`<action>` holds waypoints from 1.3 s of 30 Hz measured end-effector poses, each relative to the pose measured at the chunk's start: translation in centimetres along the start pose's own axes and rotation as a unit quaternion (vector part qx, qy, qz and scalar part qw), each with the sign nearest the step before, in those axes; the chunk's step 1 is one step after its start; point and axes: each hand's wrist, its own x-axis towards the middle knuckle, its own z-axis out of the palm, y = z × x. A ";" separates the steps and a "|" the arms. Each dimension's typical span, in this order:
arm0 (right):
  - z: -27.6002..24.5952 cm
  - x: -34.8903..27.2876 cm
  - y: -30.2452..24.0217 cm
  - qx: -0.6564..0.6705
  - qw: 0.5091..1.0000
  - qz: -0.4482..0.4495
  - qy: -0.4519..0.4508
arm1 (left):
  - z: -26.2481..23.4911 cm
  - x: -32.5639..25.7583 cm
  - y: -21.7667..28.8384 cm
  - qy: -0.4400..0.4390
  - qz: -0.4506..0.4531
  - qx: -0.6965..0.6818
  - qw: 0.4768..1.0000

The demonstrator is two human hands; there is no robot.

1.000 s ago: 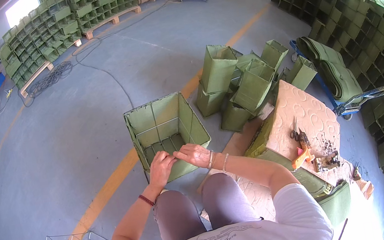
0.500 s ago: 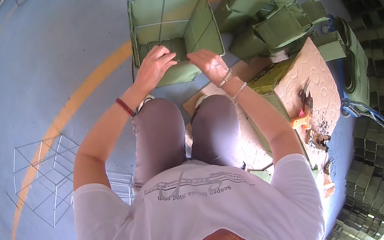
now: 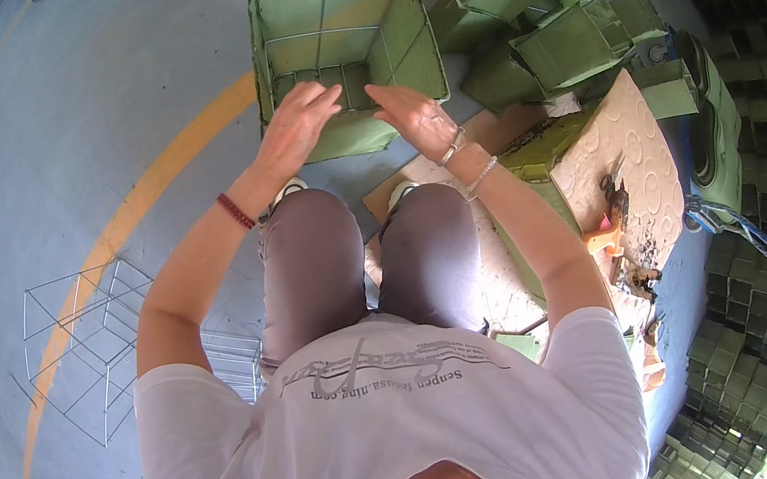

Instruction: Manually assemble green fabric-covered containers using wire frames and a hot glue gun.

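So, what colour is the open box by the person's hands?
The box is green, with thin greyish wires inside; best seen in the head view.

Two bare hands, one left hand (image 3: 298, 124) and one right hand (image 3: 416, 120); three bracelets, one dark red band (image 3: 235, 211) on the left wrist and two pale bands (image 3: 482, 178) on the right. One open green box (image 3: 346, 136) just ahead, plus at least four other green boxes (image 3: 564, 47) clustered to its right, not exactly countable through the overlaps. At least two wire frames (image 3: 106, 364), two shoes (image 3: 403, 193), one pair of scissors (image 3: 612, 186), one orange-handled tool (image 3: 605, 239), one yellow floor line (image 3: 158, 166). Far right, stacked green boxes (image 3: 721, 315), too many to count.
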 end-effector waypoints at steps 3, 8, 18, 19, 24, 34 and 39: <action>0.8 1.2 -0.3 0.021 0.998 -0.048 0.029 | -0.8 -0.2 0.0 0.021 -0.009 0.012 1.000; 2.9 2.4 -0.5 0.082 0.995 -0.042 -0.024 | -0.6 -0.4 -1.3 -0.027 0.007 0.021 0.999; -0.5 0.3 1.1 0.017 0.999 -0.002 -0.043 | -0.8 -0.6 -1.1 -0.016 -0.007 -0.011 1.000; -0.7 -0.2 1.4 0.003 0.999 -0.007 -0.039 | -0.6 -0.2 -0.8 -0.014 0.016 0.004 1.000; 0.0 -1.2 2.0 -0.004 1.000 0.017 -0.024 | 1.7 1.7 0.3 -0.038 0.056 0.009 0.998; 0.7 -1.3 2.7 0.013 0.998 0.046 -0.035 | 2.2 1.2 0.6 -0.010 0.059 0.055 0.997; 0.7 -1.4 2.8 -0.018 0.994 0.072 -0.075 | 1.3 0.9 0.1 -0.082 0.039 0.074 0.993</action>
